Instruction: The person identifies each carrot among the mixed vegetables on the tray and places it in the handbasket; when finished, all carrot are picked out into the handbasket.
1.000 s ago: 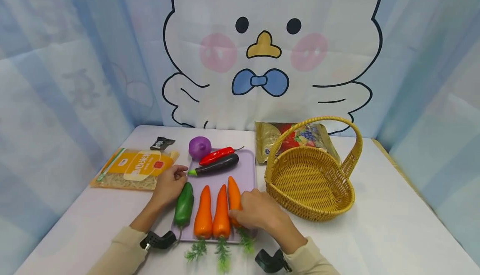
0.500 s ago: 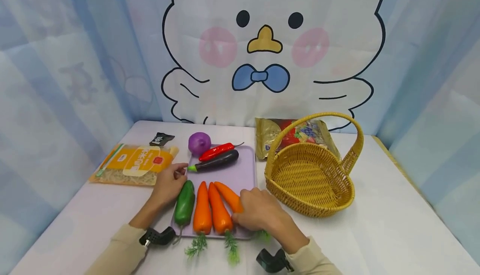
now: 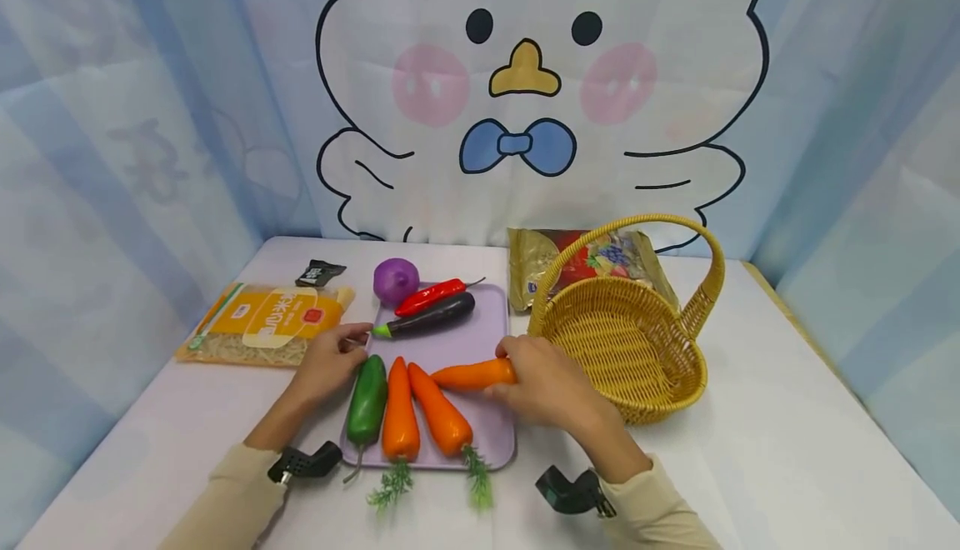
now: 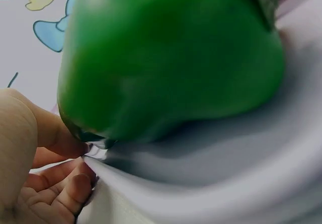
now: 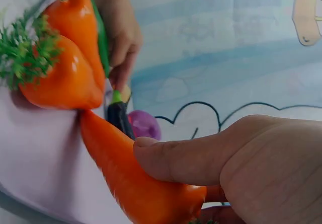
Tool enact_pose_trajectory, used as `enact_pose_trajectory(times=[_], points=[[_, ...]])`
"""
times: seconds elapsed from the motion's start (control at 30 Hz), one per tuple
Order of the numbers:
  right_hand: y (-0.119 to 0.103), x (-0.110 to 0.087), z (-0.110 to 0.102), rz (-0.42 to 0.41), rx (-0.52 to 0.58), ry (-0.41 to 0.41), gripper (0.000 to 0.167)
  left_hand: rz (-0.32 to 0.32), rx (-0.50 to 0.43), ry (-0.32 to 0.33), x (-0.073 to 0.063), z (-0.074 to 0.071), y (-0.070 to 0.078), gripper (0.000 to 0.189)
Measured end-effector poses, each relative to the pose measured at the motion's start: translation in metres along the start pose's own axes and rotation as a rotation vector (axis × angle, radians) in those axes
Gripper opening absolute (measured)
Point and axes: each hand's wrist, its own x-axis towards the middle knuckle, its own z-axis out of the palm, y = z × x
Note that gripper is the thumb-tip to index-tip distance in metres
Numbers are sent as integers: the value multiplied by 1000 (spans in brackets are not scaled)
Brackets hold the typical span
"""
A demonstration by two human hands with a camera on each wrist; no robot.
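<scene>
My right hand (image 3: 551, 383) grips the thick end of a carrot (image 3: 472, 375), thumb on one side. The carrot lies crosswise, tip pointing left, over a lilac tray (image 3: 491, 442). My left hand (image 3: 330, 362) pinches the tray's left rim; in the left wrist view the thumb (image 4: 50, 131) is above it and the fingers below. A green pepper (image 3: 367, 400) lies just beside that hand. Two more carrots rest on the tray, an upright-lying one (image 3: 401, 417) and a slanted one (image 3: 442, 412). Behind them are an eggplant (image 3: 431, 315), a red chili pepper (image 3: 431, 296) and a purple onion (image 3: 395, 282).
A wicker basket (image 3: 542, 317) with a tall handle stands right of the tray. Behind it lies a gold packet (image 3: 531, 271). An orange noodle bag (image 3: 262, 325) and a small black packet (image 3: 320, 273) lie on the left of the white table (image 3: 772, 417).
My right hand has swung the carrot's thick end right and away from me, so it lies crosswise. The middle carrot has tilted, its tip now left. My left hand stays at the rim.
</scene>
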Motion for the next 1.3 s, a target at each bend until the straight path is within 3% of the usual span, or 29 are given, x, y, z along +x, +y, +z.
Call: enact_pose_trajectory(times=[0.33, 0.57, 0.87, 1.3], points=[[26, -4, -28, -86, 173, 74, 38, 7, 2, -6, 0, 0, 0, 50], [40, -12, -44, -58, 268, 112, 40, 6, 10, -2, -1, 0, 0, 50], [65, -17, -64, -69, 381, 237, 44, -8, 13, -1, -1, 0, 1, 50], [102, -27, -78, -106, 685, 416, 43, -1, 18, -1, -1, 1, 1, 50]])
